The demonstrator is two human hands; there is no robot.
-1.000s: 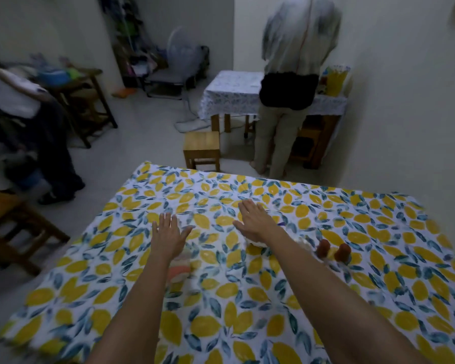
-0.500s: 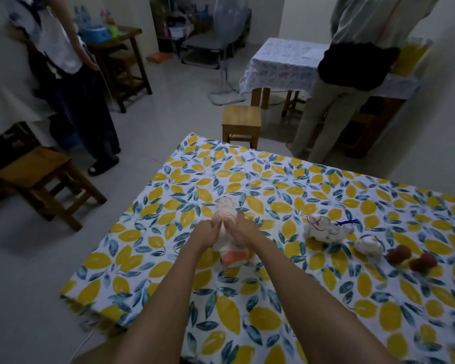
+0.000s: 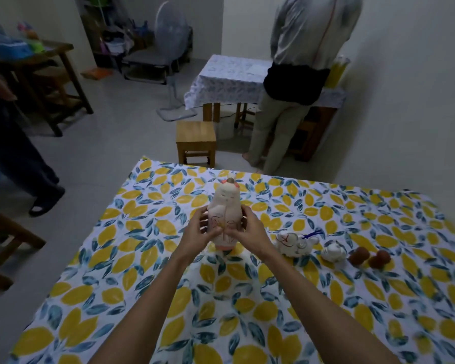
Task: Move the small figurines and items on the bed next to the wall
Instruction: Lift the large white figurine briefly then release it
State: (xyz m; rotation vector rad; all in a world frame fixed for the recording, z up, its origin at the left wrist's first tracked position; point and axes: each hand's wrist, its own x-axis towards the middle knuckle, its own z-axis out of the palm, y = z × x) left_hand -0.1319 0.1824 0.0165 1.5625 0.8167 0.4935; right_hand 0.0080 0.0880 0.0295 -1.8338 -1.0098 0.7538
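Note:
A tall white cat figurine (image 3: 226,203) with a pink base stands upright over the bed (image 3: 142,258), which has a lemon-print sheet. My left hand (image 3: 198,233) grips its left side and my right hand (image 3: 250,232) grips its right side, thumbs on its front. To the right on the sheet lie a white painted figurine (image 3: 292,243) with a blue tassel, a smaller white figurine (image 3: 333,252) and two brown round items (image 3: 369,257). The wall (image 3: 418,114) is at the right, beyond these items.
A person (image 3: 300,82) stands past the bed's far edge at a cloth-covered table (image 3: 229,80). A wooden stool (image 3: 196,141) and a standing fan (image 3: 172,35) are on the floor. Another person's legs (image 3: 19,164) and wooden furniture (image 3: 8,248) are at the left.
The cat figurine lay on the sheet between my hands; now both hands hold it upright and raised. The view has moved closer and tilted.

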